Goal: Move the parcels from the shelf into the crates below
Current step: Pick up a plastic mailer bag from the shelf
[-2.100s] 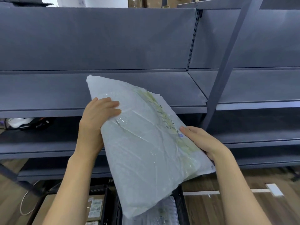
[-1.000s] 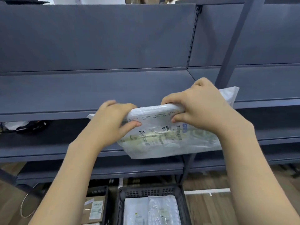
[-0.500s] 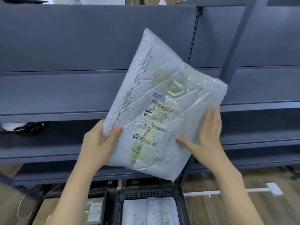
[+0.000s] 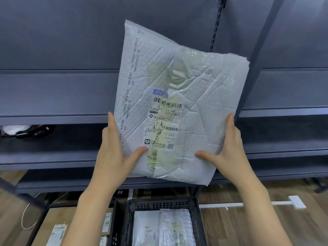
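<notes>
1. Parcel [image 4: 179, 103]: a white padded mailer, held upright in the air in front of the grey shelf [image 4: 58, 96] with its label side facing the camera. It stands above the black crate [image 4: 159, 205] on the floor and touches neither crate nor shelf, as far as I can tell.

2. Left hand [image 4: 113, 157] holds the lower left edge, thumb pressed on the front and fingers running up behind the side. Right hand [image 4: 229, 153] mirrors it on the lower right edge, thumb on the front near the bottom. Both clamp the parcel between thumb and fingers.

3. Risks, as I judge them: the grip sits low while most of the parcel stands above the hands, so the soft top could fold forward or back. The taped surface looks glossy, so a loosened pinch might let it slide out. If released off centre, it could catch the crate rim and land on the wood floor [image 4: 248, 228].

4. Black crate directly below: it already holds at least two white parcels [image 4: 159, 228] lying side by side. Depth left is hard to judge.

5. Second crate [image 4: 113, 221] to the left holds a brown cardboard box [image 4: 53, 226] with labels, only partly in view.

6. Farther back, a lower shelf at far left carries a dark object with something white [image 4: 23, 130]; too blurred to identify.
</notes>
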Demonstrator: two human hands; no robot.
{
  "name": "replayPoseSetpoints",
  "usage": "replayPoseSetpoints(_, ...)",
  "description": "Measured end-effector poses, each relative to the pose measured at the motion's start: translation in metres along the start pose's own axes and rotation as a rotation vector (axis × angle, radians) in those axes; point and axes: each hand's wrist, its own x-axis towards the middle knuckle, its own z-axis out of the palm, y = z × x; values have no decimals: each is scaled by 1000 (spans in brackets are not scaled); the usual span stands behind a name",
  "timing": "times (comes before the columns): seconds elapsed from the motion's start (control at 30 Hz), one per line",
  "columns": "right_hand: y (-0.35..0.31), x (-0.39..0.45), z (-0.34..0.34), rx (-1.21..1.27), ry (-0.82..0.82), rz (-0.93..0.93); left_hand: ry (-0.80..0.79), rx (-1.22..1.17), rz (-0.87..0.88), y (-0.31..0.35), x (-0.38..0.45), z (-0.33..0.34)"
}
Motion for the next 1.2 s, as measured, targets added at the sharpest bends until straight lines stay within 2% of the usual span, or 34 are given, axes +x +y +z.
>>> replayPoseSetpoints(0.5, 45, -35, -1, -63, -123, 102, -31, 61, -165, -19, -54, 52)
replayPoseSetpoints(0.63, 81, -56, 28, -104, -241, 141, -66, 69, -335, -46, -91, 76)
replayPoseSetpoints(0.77, 123, -84, 80, -122, -439, 256, -118, 55, -559, -99, -145, 102)
replayPoseSetpoints(0.93, 180, -122, 154, -164, -675, 427, -331, 169, -829, -188, -205, 138)
replayPoseSetpoints(1.07, 227, -144, 212, -226, -836, 577, -515, 262, -921, -249, -231, 170)
replayPoseSetpoints(1.2, 280, -158, 278, -261, -896, 709, -700, 344, -941, -312, -233, 210)
